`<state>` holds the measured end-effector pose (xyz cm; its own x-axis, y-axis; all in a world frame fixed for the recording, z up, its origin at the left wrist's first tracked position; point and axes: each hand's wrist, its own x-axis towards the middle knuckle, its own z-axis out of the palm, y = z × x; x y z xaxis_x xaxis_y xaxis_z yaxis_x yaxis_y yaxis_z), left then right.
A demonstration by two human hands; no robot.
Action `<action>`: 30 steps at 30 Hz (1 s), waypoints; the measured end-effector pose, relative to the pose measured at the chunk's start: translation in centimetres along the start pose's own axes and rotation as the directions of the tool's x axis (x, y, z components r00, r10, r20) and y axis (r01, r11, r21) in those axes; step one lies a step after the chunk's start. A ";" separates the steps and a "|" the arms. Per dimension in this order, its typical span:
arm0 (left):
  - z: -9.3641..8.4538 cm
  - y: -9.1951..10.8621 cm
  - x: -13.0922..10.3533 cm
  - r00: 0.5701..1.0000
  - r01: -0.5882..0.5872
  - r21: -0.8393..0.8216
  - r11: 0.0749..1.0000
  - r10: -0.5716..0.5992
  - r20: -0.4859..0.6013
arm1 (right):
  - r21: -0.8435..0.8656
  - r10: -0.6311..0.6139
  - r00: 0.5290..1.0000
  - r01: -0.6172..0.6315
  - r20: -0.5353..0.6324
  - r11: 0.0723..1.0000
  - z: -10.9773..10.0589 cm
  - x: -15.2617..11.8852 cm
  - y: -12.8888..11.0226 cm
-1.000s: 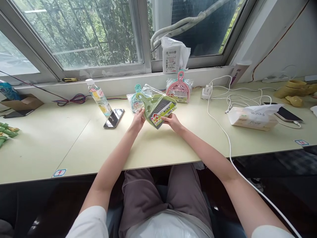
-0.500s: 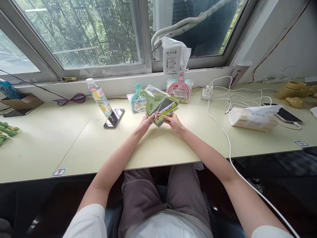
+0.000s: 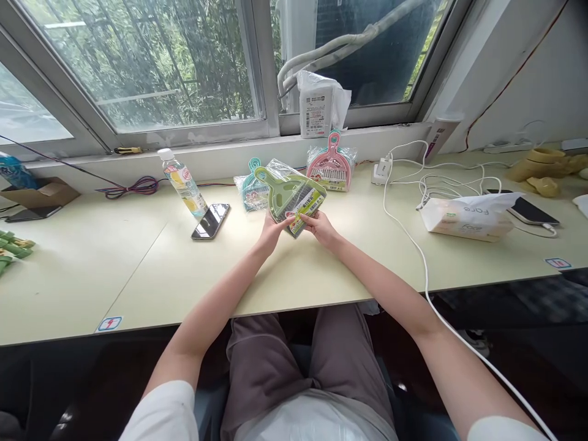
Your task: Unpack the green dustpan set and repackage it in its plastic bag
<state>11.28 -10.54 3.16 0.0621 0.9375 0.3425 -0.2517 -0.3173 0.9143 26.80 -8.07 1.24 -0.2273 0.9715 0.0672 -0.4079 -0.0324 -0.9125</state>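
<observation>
A green dustpan and brush set (image 3: 287, 193) in clear wrap is held up over the table, its handle tilted to the upper left. My left hand (image 3: 272, 231) grips its lower left edge, thumb on the label. On the lower right, my right hand (image 3: 320, 228) pinches the same package near the label. Behind it, a teal set (image 3: 254, 193) in wrap lies on the table, partly hidden by the green one. A pink set (image 3: 331, 168) in wrap leans against the wall below the window, with a teal handle edge showing behind its own.
A bottle (image 3: 184, 185) and a phone (image 3: 211, 221) are on the left of the table (image 3: 184, 282). To the right are a charger (image 3: 380, 171), a looping white cable and a tissue pack (image 3: 466, 219). A white box (image 3: 316, 111) stands on the sill.
The green package has turned slightly in my hands and its label tilts more steeply. My left hand has shifted a little, its thumb further over the label.
</observation>
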 end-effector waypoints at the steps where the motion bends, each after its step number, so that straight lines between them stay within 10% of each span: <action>1: 0.0 -0.1 0.0 1.000 0.003 0.005 1.000 -0.003 -0.006 | -0.008 -0.006 1.000 0.006 -0.003 1.000 0.0 0.0 0.0; 19: -0.5 -0.2 0.2 0.999 0.000 0.070 0.998 -0.003 0.032 | -0.014 0.012 0.999 -0.012 -0.048 1.000 0.1 -0.1 -0.6; 30: -0.6 0.4 -0.1 0.987 0.060 0.060 0.996 -0.068 0.145 | 0.057 -0.064 0.956 0.084 -0.287 0.995 -1.8 1.2 -0.4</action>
<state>10.62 -10.69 3.37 0.2188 0.9262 0.3069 -0.1888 -0.2685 0.9446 28.28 -6.42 0.92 0.0627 0.9980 0.0071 -0.4753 0.0361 -0.8791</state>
